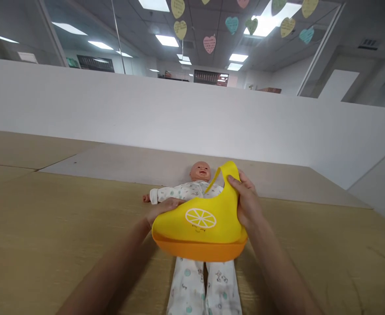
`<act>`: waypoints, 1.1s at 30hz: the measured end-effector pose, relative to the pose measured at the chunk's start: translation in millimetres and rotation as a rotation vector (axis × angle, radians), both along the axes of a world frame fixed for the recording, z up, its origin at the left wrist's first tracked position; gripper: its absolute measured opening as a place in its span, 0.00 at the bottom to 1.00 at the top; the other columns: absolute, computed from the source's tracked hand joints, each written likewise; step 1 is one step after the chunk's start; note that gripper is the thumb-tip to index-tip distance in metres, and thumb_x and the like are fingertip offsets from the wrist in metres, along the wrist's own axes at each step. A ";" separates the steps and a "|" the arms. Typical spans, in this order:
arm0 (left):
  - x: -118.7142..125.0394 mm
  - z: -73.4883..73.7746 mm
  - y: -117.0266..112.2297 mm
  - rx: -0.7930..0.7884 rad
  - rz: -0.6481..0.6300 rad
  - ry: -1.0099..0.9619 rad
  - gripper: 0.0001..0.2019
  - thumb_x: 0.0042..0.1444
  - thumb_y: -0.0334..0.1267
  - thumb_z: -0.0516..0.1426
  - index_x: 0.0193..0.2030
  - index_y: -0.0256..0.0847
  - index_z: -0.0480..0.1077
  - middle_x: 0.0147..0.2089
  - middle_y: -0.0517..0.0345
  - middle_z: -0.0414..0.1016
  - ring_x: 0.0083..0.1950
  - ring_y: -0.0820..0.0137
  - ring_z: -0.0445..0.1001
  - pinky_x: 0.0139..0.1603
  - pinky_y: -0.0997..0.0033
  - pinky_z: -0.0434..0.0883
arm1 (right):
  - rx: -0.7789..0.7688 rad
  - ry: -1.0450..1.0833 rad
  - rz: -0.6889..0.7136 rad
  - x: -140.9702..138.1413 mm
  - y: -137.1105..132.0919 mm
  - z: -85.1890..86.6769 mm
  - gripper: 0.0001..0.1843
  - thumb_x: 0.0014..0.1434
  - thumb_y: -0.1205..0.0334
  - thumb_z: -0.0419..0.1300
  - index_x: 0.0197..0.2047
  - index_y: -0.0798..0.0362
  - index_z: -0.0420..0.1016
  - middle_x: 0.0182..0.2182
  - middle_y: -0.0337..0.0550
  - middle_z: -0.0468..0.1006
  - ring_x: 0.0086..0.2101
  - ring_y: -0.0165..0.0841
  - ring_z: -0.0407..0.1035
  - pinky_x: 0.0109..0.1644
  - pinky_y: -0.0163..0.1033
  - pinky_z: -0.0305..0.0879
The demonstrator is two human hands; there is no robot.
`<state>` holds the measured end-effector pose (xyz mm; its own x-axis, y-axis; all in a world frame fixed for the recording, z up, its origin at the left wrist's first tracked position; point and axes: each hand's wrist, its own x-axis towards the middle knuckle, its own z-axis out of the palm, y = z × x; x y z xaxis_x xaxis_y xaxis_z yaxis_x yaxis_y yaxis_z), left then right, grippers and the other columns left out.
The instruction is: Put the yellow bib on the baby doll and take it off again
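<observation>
Bib (197,218), yellow, its orange pocket's (200,251) inside hidden from me, is clasped above a doll (187,190) by my left hand (165,205), fingers unseen behind it, and right hand (249,199). It blocks the doll's waist; head lies toward the far edge of the table (64,227), feet cut off.

The left hand (162,211) grips a yellow bib (199,234) at its 10 o'clock edge; the right hand (250,204) pinches it at 2 o'clock, by the neck strap; a lemon-slice print (200,218) marks the front; an orange pocket (200,252) spans 6 o'clock; beneath, a doll (192,190) lies face up, head towards 12 o'clock, legs 6; paper hearts (209,44) dot glass beyond.
</observation>
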<state>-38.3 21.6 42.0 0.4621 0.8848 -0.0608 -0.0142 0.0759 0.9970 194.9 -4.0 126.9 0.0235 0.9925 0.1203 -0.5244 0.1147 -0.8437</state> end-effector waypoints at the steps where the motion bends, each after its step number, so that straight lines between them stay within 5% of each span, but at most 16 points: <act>1: -1.4 2.7 -1.4 0.020 -0.009 -0.016 0.31 0.40 0.61 0.60 0.43 0.36 0.76 0.47 0.45 0.79 0.49 0.51 0.75 0.49 0.56 0.71 | 0.012 0.015 -0.014 -1.3 2.2 -0.2 0.20 0.43 0.60 0.70 0.41 0.47 0.74 0.32 0.35 0.79 0.28 0.28 0.72 0.34 0.33 0.71; 7: -25.3 15.0 1.7 -0.026 -0.093 -0.117 0.36 0.40 0.50 0.64 0.58 0.42 0.68 0.62 0.46 0.69 0.58 0.51 0.71 0.53 0.56 0.70 | 0.058 0.043 -0.093 -0.1 19.6 1.8 0.20 0.43 0.60 0.69 0.41 0.46 0.73 0.34 0.33 0.78 0.30 0.27 0.71 0.35 0.31 0.69; 12: -28.8 29.1 2.6 0.070 0.009 -0.136 0.38 0.42 0.43 0.65 0.63 0.44 0.63 0.64 0.47 0.66 0.60 0.50 0.68 0.53 0.59 0.72 | 0.068 0.052 -0.119 -4.4 35.2 6.5 0.20 0.44 0.61 0.69 0.43 0.46 0.72 0.34 0.31 0.76 0.28 0.23 0.68 0.31 0.28 0.66; 17: -8.1 55.8 7.2 0.208 0.208 -0.182 0.34 0.43 0.35 0.67 0.59 0.48 0.66 0.59 0.52 0.72 0.55 0.56 0.73 0.46 0.68 0.76 | 0.139 0.026 -0.104 -3.6 51.0 21.3 0.20 0.45 0.60 0.68 0.43 0.48 0.71 0.34 0.34 0.76 0.31 0.26 0.70 0.35 0.32 0.68; 22: 9.2 70.3 29.3 0.224 0.240 -0.268 0.40 0.44 0.34 0.66 0.65 0.51 0.59 0.49 0.54 0.79 0.40 0.60 0.79 0.38 0.65 0.77 | 0.176 -0.025 -0.176 8.3 79.1 27.9 0.20 0.46 0.61 0.66 0.43 0.49 0.70 0.34 0.36 0.77 0.31 0.28 0.71 0.37 0.35 0.69; 27: 25.4 58.9 65.8 0.195 0.328 -0.314 0.29 0.38 0.28 0.64 0.52 0.41 0.74 0.52 0.51 0.77 0.43 0.61 0.78 0.41 0.67 0.75 | 0.145 -0.074 -0.333 13.7 130.7 7.8 0.21 0.44 0.64 0.62 0.45 0.50 0.70 0.32 0.35 0.75 0.30 0.27 0.69 0.35 0.33 0.66; 33: 29.4 27.6 102.2 0.007 0.507 -0.224 0.25 0.34 0.25 0.59 0.45 0.37 0.77 0.44 0.50 0.80 0.38 0.62 0.77 0.39 0.65 0.73 | -0.059 -0.126 -0.380 7.1 180.8 -47.8 0.32 0.39 0.69 0.57 0.52 0.51 0.66 0.37 0.39 0.73 0.31 0.27 0.69 0.34 0.32 0.66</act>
